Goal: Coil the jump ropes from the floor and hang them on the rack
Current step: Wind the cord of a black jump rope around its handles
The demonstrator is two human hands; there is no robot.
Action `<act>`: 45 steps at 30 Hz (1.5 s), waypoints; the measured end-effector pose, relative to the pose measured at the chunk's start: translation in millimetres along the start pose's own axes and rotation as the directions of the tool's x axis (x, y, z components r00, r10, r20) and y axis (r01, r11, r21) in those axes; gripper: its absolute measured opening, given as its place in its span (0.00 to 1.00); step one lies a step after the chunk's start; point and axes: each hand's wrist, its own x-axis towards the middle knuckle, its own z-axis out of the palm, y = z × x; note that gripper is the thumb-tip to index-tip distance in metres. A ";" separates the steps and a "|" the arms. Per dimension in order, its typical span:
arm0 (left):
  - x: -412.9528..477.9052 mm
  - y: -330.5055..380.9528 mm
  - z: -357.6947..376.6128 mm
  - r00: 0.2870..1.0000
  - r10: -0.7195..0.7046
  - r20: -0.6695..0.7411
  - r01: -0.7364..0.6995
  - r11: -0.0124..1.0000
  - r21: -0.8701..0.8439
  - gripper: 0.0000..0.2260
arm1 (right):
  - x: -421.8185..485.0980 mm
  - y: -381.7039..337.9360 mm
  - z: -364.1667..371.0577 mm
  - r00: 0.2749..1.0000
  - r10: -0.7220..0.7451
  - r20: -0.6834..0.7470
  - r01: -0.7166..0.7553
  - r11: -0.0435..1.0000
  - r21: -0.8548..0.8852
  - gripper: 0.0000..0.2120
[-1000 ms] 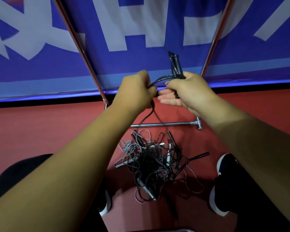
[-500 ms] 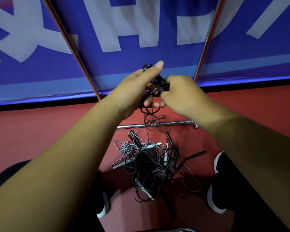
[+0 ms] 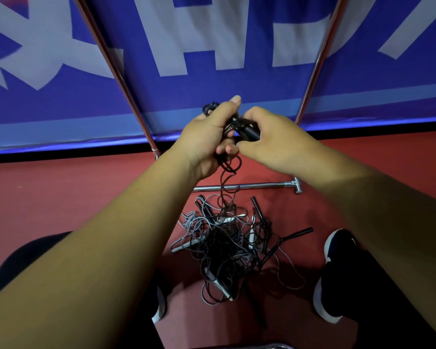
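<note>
Both my hands meet at chest height over the floor, holding one black jump rope (image 3: 242, 128). My left hand (image 3: 209, 137) grips a bunch of its cord loops, with a loop sticking out above the thumb. My right hand (image 3: 269, 137) grips the rope's black handles. A loose length of the cord (image 3: 227, 177) hangs from my hands down toward the floor. Below lies a tangled pile of black and grey jump ropes (image 3: 234, 245) with several handles poking out. The metal rack (image 3: 249, 186) stands just beyond the pile; its two uprights rise to the left and right.
A blue banner with white lettering (image 3: 212, 46) stands behind the rack. The floor is red (image 3: 61, 192). My two dark shoes, the left shoe (image 3: 159, 308) and the right shoe (image 3: 335, 273), flank the pile. The rack's right foot (image 3: 297, 186) sits on the floor.
The handles, upright in my right hand a second ago, now lie low between both hands. My left hand has gathered more cord loops, and a length now dangles down.
</note>
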 end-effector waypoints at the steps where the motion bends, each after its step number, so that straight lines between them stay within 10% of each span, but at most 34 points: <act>1: 0.5 0.2 -0.3 1.000 -0.002 0.015 0.002 1.000 0.010 0.16 | -0.1 -0.3 0.5 1.000 -0.009 -0.009 0.008 1.000 -0.029 0.14; 9: -3.2 9.2 -2.2 0.998 -0.066 0.022 0.058 0.965 0.257 0.24 | 3.0 4.4 4.9 0.992 -0.016 -0.124 -0.006 0.985 -0.172 0.06; 13: -6.9 16.8 -7.6 0.956 -0.272 0.108 0.134 0.736 0.664 0.36 | 4.7 8.3 0.7 0.988 0.063 -0.140 -0.085 0.983 -0.161 0.06; 19: -17.5 30.4 -17.1 0.798 -0.248 0.549 -0.181 0.770 0.612 0.15 | 11.7 11.8 -10.9 0.984 0.133 -0.120 -0.152 0.975 -0.163 0.05; 23: -17.8 30.3 -27.6 0.735 -0.353 0.579 -0.314 0.580 0.752 0.11 | 12.8 14.6 -18.3 0.975 0.218 0.034 -0.220 0.966 0.133 0.06; 30: -3.0 9.8 -37.0 0.893 -0.278 0.354 -0.266 0.308 0.913 0.10 | -5.7 7.2 -21.2 0.867 0.001 0.498 -0.332 0.746 0.577 0.09; 45: 2.0 -8.4 -25.3 0.965 -0.024 0.260 -0.227 0.413 0.882 0.11 | -6.3 -5.0 -16.4 0.906 0.119 0.405 -0.347 0.757 0.553 0.05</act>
